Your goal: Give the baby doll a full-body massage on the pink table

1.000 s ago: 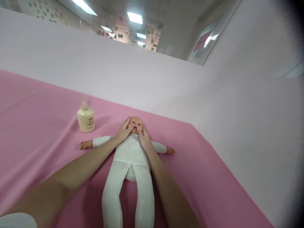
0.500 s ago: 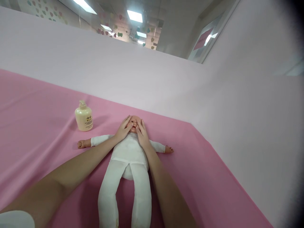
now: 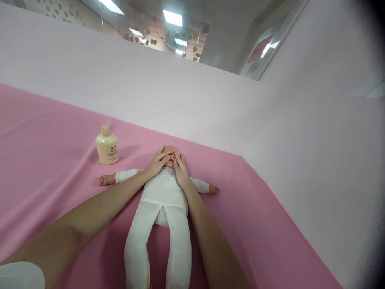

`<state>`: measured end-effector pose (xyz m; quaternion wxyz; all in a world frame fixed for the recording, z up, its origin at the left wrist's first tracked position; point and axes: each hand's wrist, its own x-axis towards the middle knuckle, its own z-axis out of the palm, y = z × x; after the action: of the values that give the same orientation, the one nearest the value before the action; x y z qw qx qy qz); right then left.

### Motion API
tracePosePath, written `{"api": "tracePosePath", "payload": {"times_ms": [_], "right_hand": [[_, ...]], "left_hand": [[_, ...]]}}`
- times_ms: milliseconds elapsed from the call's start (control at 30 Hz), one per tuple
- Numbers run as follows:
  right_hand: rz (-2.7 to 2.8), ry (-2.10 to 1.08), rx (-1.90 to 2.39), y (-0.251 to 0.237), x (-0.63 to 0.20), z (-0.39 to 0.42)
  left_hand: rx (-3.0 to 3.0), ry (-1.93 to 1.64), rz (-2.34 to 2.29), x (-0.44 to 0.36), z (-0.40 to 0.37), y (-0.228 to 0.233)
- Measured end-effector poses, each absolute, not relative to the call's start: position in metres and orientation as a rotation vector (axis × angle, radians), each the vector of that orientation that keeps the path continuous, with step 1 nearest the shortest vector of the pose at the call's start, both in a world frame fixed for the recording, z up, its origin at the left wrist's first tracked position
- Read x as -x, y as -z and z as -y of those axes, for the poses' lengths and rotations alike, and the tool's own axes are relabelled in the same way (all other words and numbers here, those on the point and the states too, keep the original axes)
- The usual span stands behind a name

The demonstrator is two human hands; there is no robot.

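A baby doll [image 3: 165, 188] with a white cloth body lies on its back, arms stretched out to both sides and legs toward me. My left hand [image 3: 157, 162] rests on the left side of the doll's head, fingers extended over its cheek and eye. On the opposite cheek lies my right hand [image 3: 181, 168], its fingers also stretched out. Between the fingertips the doll's nose and mouth show; its eyes are mostly covered. Both forearms run alongside the doll's body.
Left of the doll's head stands a cream pump bottle [image 3: 107, 147] with a dark printed label. The pink sheet [image 3: 60, 140] under everything meets a white wall [image 3: 180, 96] behind and to the right. Above it is a window [image 3: 168, 36] with heart stickers.
The fingers of both hands have slid inward and slightly up over the doll's face, covering the eye that showed before. The bottle and doll's body stay in place.
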<state>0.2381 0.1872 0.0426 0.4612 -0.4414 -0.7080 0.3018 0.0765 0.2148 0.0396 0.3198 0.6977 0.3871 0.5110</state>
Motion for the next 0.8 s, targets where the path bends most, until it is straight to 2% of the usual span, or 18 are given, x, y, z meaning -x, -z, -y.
{"api": "tracePosePath", "payload": {"times_ms": [167, 333, 600, 800], "right_hand": [[1.700, -0.773, 1.146, -0.0456, -0.2381, -0.1858], [1.557, -0.888, 1.401, -0.0486, -0.2375, -0.1830], [1.816, -0.619, 1.234, -0.0473, -0.2390, -0.1899], [1.688, -0.738, 1.341, -0.0446, -0.2395, -0.1911]], "left_hand": [[-1.783, -1.356, -1.052, -0.0768, -0.2166, -0.0369], [-1.678, -1.374, -1.103, -0.0769, -0.2186, -0.0342], [-1.979, -1.420, -0.997, -0.0792, -0.2189, -0.0329], [-1.908, -1.424, -1.046, -0.0792, -0.2194, -0.0329]]}}
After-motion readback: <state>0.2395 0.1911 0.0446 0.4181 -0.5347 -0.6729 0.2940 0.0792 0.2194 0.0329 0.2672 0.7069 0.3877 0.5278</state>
